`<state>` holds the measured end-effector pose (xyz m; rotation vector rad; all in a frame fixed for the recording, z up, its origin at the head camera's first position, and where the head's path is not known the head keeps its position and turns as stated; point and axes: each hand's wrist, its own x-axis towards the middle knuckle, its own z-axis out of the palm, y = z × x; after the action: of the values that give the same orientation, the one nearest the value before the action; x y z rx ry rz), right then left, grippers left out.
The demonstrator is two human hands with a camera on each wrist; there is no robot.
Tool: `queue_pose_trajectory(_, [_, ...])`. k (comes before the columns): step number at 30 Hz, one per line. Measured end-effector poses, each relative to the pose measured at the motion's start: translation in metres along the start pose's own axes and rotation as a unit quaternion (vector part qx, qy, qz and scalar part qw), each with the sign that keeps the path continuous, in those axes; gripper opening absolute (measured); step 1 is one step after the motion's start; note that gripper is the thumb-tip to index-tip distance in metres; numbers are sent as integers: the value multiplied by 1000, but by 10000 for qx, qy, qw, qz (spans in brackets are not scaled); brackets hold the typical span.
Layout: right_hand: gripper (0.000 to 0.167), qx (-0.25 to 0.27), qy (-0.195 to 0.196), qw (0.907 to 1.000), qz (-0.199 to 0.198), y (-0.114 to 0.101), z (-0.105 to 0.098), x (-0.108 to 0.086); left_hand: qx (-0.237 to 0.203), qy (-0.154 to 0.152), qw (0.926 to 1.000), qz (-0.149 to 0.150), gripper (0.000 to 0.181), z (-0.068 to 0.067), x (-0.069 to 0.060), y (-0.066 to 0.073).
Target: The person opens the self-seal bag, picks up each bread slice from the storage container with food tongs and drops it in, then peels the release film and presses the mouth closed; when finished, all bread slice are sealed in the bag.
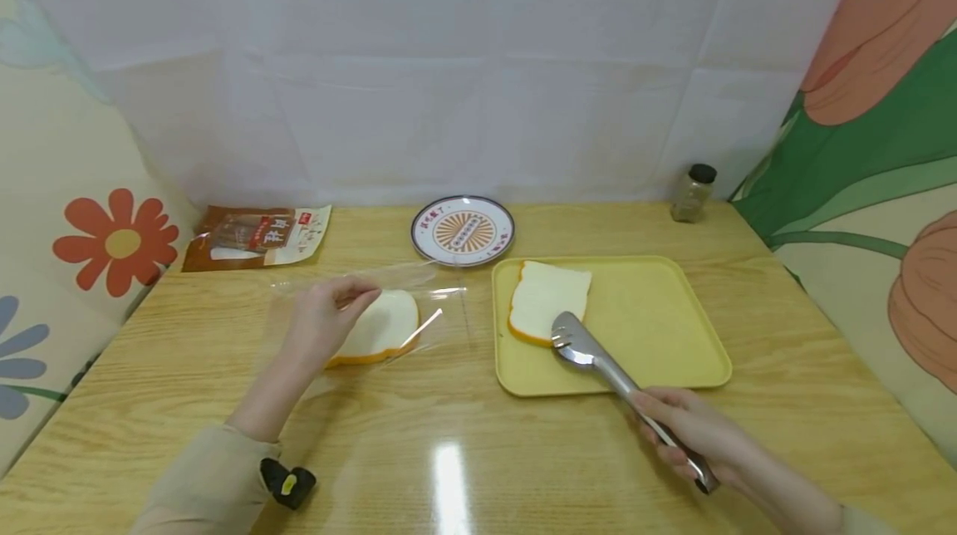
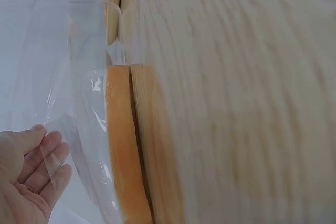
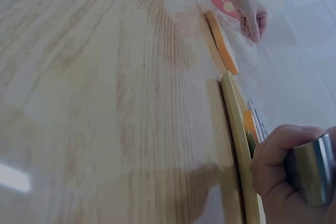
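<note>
My left hand (image 1: 323,321) pinches the upper layer of a clear plastic bag or sheet (image 1: 447,306), lifting it in the left wrist view (image 2: 86,77). A white bread slice with an orange-brown crust (image 1: 390,321) lies on the table below that hand. Plastic covers this slice; whether it lies inside or just underneath, I cannot tell. My right hand (image 1: 691,427) grips metal tongs (image 1: 616,377) by the handle. The tongs' head reaches the near right edge of a second bread slice (image 1: 552,296), on the left of a yellow tray (image 1: 650,319). Whether the tongs clamp it is unclear.
Behind the tray's left end stands a round plate (image 1: 463,230) with a red and gold print. A brown and white food packet (image 1: 257,236) lies at the back left. At the back right is a small black-capped jar (image 1: 693,194). White cloth (image 1: 478,120) hangs behind the table.
</note>
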<state>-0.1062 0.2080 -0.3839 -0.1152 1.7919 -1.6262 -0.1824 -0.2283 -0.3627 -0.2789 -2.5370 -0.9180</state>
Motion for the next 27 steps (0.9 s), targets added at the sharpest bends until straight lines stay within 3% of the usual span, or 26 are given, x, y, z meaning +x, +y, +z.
queue_pose_trajectory(10, [37, 136, 209, 9997, -3, -8, 20, 21, -54, 80, 9999, 91, 6, 2, 0, -2])
queue_pose_trajectory(27, [40, 310, 602, 9977, -43, -16, 43, 37, -181, 65, 9998, 105, 6, 6, 1, -2])
